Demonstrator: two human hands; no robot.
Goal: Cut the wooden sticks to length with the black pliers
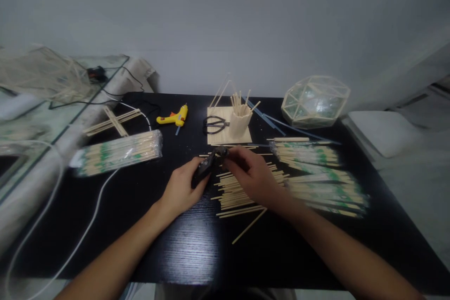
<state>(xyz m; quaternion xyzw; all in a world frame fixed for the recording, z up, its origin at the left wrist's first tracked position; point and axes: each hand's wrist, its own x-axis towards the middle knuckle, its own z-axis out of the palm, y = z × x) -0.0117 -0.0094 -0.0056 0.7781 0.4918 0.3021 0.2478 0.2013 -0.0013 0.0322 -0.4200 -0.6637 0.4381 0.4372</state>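
Note:
My left hand (181,185) is closed around a dark, shiny black object (204,168), whose kind I cannot make out. At the object's far end, the fingers of my right hand (251,168) are bent and pressed together on its tip. Under and beside my right hand lies a loose pile of thin wooden sticks (234,197). One stick (249,226) lies apart, slanting toward the front edge. Just behind my hands is a square wooden board (214,138) bearing a round stick-walled holder (239,124) filled with upright sticks. Black-handled scissors (215,124) lie on the board.
A yellow glue gun (174,116) lies at the back left, near crossed sticks (114,122) and a plastic-wrapped stick bundle (119,152). More wrapped bundles (323,187) lie right. A geometric stick-framed lantern shape (316,102) stands behind them. A white cable (96,211) loops across the left side.

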